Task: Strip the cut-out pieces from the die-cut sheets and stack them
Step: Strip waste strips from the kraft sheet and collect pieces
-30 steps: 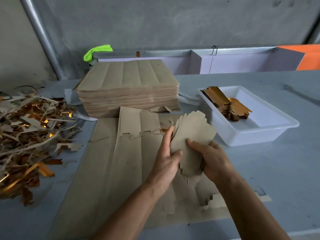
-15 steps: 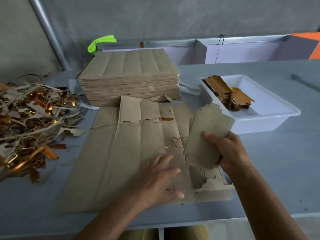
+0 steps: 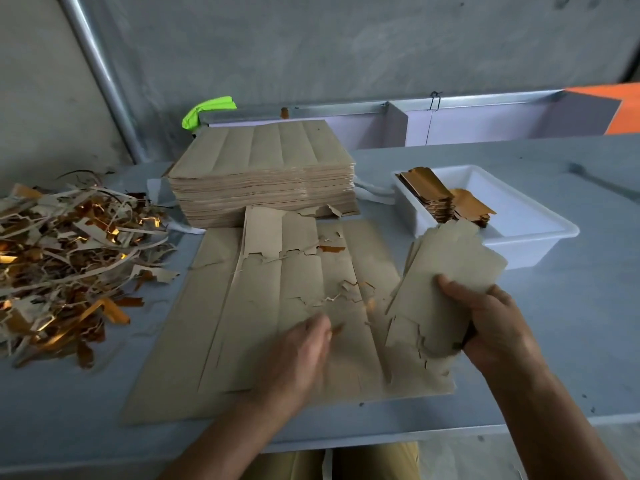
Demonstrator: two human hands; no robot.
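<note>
Kraft pieces point(image 3: 446, 289) — right hand point(image 3: 491, 327) grips; no print.

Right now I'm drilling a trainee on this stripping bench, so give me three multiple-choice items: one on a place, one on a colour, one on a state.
1. Where does the scrap pile lie?
A. Left end of the table
B. Inside the tray
C. On the sheet stack

2. What colour is the tray?
A. Black
B. White
C. Green

3. What is the right hand doing?
A. Resting flat on the table
B. Hanging idle
C. Gripping a bundle of cut-out pieces

Key: 1 A, the strips are heaped at the table's left end. 2 B, its walls and rim are white. 3 C, thumb and fingers wrap the bundle, lifted above the die-cut sheet.
</note>
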